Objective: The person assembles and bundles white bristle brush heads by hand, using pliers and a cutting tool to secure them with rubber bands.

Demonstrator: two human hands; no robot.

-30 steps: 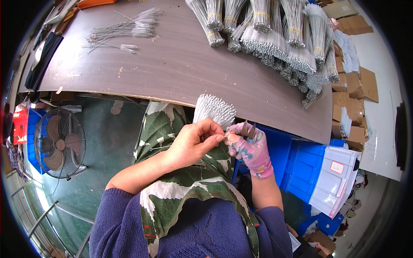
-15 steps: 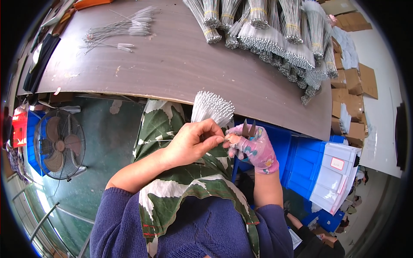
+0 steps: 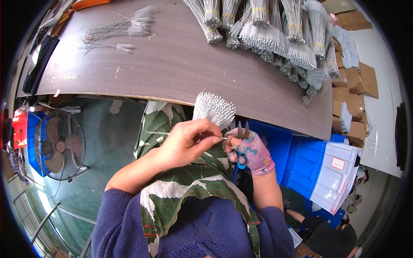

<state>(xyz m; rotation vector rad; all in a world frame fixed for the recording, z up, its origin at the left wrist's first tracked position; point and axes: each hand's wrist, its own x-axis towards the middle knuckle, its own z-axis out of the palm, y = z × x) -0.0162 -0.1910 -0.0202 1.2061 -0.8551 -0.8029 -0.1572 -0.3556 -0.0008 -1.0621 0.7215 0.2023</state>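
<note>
Scissors (image 3: 241, 142) up in the right hand (image 3: 251, 150), which wears a patterned glove, blue handles looped on the fingers and the blades pointing away from the body, a little parted. Left hand (image 3: 187, 142) is bare and pinched tight on one thin white stick (image 3: 217, 138), its tip offered right at the blades. Just behind both hands stands a fanned bundle of white sticks (image 3: 214, 109), upright over the lap on a leaf-print apron (image 3: 189, 180), just short of the surface's (image 3: 172, 64) near edge. Farther off, at the far right of that brown surface, lie plenty of banded bundles (image 3: 275, 30), piled thick; a small loose scatter of sticks (image 3: 116, 34) sits at the far left. My read: a good deal is already bundled, yet the bunch in the lap looks full, so plenty of single sticks remain. A floor fan (image 3: 58, 144) stands to the left, blue crates (image 3: 301, 159) to the right.
</note>
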